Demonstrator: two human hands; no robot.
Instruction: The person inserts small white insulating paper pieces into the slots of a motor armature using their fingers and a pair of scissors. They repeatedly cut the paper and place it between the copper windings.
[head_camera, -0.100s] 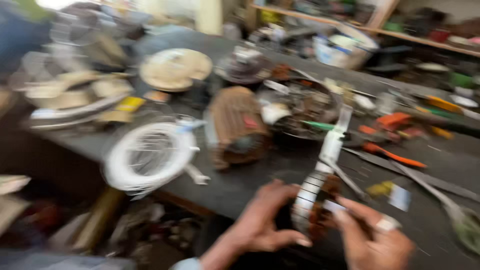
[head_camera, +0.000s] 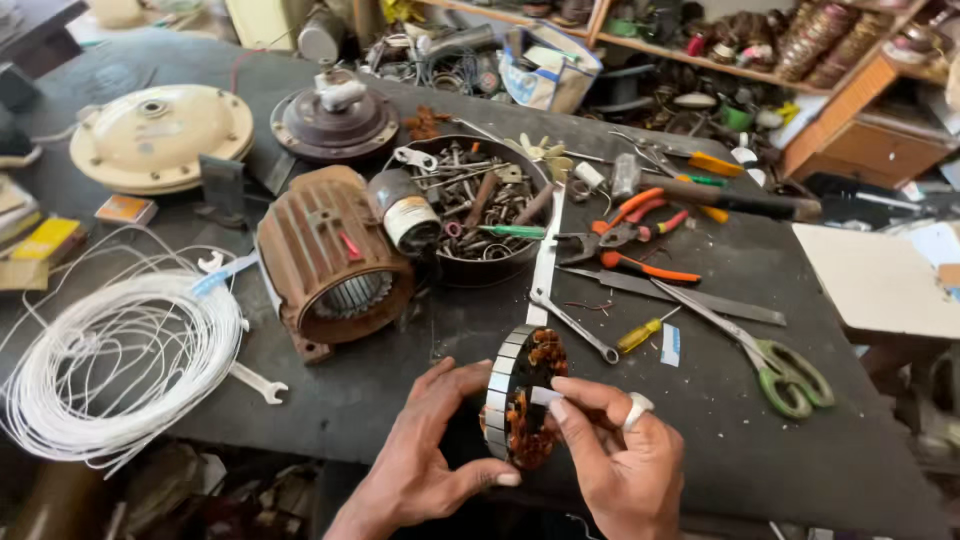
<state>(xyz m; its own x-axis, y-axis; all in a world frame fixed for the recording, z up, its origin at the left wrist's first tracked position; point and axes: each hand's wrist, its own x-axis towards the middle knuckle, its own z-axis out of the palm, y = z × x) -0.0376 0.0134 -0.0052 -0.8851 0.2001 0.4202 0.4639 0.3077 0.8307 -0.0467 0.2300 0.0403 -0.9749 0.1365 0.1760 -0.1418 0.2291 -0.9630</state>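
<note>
A round motor stator (head_camera: 522, 395) with a grey laminated rim and copper windings stands on edge near the bench's front. My left hand (head_camera: 425, 450) cups its left side from below. My right hand (head_camera: 615, 455), with a ring on one finger, pinches a small white strip (head_camera: 545, 396) against the copper windings on the stator's face.
A rusty brown motor housing (head_camera: 330, 262) lies left of the stator, beside a coil of white wire (head_camera: 120, 365). Behind sit a bowl of bolts and tools (head_camera: 475, 205), orange-handled pliers (head_camera: 630, 235), a steel ruler (head_camera: 545, 260), a wrench (head_camera: 575, 325), green-handled scissors (head_camera: 780, 365) and a cream fan cover (head_camera: 160, 135).
The view has steadied and shifted from a blurred sweep. Both hands stay on the stator, which is lower and closer to the bench front.
</note>
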